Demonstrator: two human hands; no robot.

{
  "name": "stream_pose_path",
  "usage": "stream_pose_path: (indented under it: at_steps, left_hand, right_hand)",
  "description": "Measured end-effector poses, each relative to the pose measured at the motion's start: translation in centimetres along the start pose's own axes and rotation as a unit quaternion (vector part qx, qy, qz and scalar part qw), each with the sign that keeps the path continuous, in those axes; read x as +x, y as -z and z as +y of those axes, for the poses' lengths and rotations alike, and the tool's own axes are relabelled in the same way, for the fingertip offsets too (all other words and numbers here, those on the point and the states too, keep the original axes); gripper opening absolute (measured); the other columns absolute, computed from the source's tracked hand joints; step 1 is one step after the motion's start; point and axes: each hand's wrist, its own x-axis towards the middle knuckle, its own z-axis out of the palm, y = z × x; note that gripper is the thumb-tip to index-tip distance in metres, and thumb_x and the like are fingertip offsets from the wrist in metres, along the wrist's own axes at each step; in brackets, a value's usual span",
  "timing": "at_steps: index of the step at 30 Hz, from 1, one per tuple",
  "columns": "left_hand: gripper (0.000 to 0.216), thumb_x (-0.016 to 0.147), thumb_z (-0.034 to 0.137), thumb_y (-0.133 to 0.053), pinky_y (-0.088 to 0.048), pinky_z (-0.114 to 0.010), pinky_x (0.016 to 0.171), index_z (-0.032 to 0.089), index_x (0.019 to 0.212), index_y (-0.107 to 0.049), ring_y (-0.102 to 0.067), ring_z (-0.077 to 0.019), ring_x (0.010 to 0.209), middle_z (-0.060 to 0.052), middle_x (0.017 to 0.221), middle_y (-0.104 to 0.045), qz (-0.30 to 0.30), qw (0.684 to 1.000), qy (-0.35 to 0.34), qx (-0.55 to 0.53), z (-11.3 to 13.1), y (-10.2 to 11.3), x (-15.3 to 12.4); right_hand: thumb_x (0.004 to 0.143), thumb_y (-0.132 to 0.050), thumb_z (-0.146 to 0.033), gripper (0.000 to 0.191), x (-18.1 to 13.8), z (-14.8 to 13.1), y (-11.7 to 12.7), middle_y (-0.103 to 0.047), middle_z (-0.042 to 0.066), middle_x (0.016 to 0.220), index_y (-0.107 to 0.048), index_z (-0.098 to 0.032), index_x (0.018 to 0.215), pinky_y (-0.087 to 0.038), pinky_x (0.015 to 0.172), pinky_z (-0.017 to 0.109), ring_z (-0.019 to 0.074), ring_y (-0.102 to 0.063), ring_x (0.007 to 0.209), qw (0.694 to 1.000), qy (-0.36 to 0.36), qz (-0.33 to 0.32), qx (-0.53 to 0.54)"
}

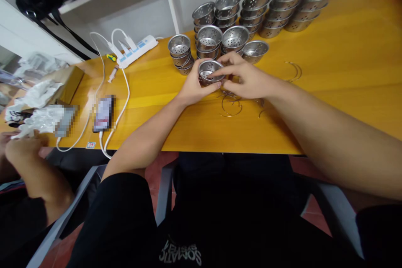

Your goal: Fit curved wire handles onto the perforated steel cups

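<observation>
My left hand (192,88) is wrapped round a small perforated metal bowl (210,68), held just above the yellow table (345,58). My right hand (245,76) is closed in a pinch at the bowl's rim, its fingers reaching over the top. Whether it holds a wire piece there is hidden. Several thin wire rings (231,106) lie on the table under and in front of my hands. More wire rings (293,71) lie further right.
Stacks of the same metal bowls (234,21) stand behind my hands, with taller rows (295,0) at the back right. A white power strip (135,48), cables and a phone (103,114) lie left. Another person's hand (21,150) works at the far left by crumpled plastic (40,104).
</observation>
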Motion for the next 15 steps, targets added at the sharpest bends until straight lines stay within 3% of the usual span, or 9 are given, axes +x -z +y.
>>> stream_pose_path:
  at_steps: [3,9,15]
  left_hand:
    - [0.09,0.121,0.074,-0.084,-0.066,-0.062,0.145,0.035,0.189,-0.039,-0.077,-0.0386,0.165,-0.016,0.176,-0.068,0.002,1.0,-0.013,0.012,0.7,0.0,0.0]
    - [0.094,0.126,0.071,-0.076,-0.065,-0.062,0.146,0.035,0.197,-0.026,-0.074,-0.0387,0.17,-0.016,0.18,-0.063,-0.002,0.998,-0.01,0.068,1.3,0.0,0.1]
    - [0.089,0.127,0.054,-0.078,-0.068,-0.065,0.143,0.036,0.196,-0.025,-0.079,-0.0385,0.165,-0.015,0.175,-0.065,0.001,0.997,-0.008,0.071,2.5,-0.1,0.0]
  right_hand:
    - [0.115,-0.085,-0.034,0.029,0.0,-0.5,0.2,-0.074,0.014,0.169,-0.095,-0.034,0.143,-0.075,0.124,0.073,0.0474,-0.076,0.154,1.0,-0.003,0.012,0.004]
    - [0.116,-0.093,-0.061,0.034,0.0,-1.6,1.0,-0.08,0.008,0.161,-0.09,-0.044,0.146,-0.07,0.132,0.078,0.0464,-0.077,0.146,0.998,-0.051,0.011,0.021]
    - [0.112,-0.1,-0.055,0.034,0.1,-1.4,0.9,-0.077,0.009,0.164,-0.094,-0.045,0.144,-0.069,0.134,0.081,0.0495,-0.07,0.158,0.999,-0.038,-0.005,0.014]
